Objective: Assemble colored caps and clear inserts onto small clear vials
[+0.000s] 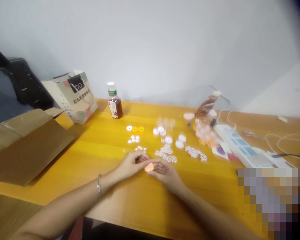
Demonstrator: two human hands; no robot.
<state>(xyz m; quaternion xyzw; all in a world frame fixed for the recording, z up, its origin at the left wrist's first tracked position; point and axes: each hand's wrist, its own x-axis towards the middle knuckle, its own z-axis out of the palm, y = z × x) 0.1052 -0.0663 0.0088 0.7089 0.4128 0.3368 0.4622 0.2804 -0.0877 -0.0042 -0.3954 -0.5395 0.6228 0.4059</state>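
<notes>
A small round orange piece (149,167) is held between both hands above the wooden table. My left hand (135,162) pinches it from the left, thumb and fingers closed on its edge. From the right, my right hand (166,172) grips the same piece with curled fingers. Just beyond the hands lie white openwork plastic parts (165,153) in a loose cluster. Small white round pieces (133,139) and two yellow discs (138,129) are behind the left hand. Several larger white discs (168,140) sit farther back. Blur hides finer detail of the orange piece.
A cardboard box (27,143) and a paper bag (77,96) stand at the left. One drink bottle (115,103) is at the back, another bottle (207,105) leans at the right. Orange-and-white pieces (206,133), a white power strip (240,143) and cables (287,140) occupy the right side.
</notes>
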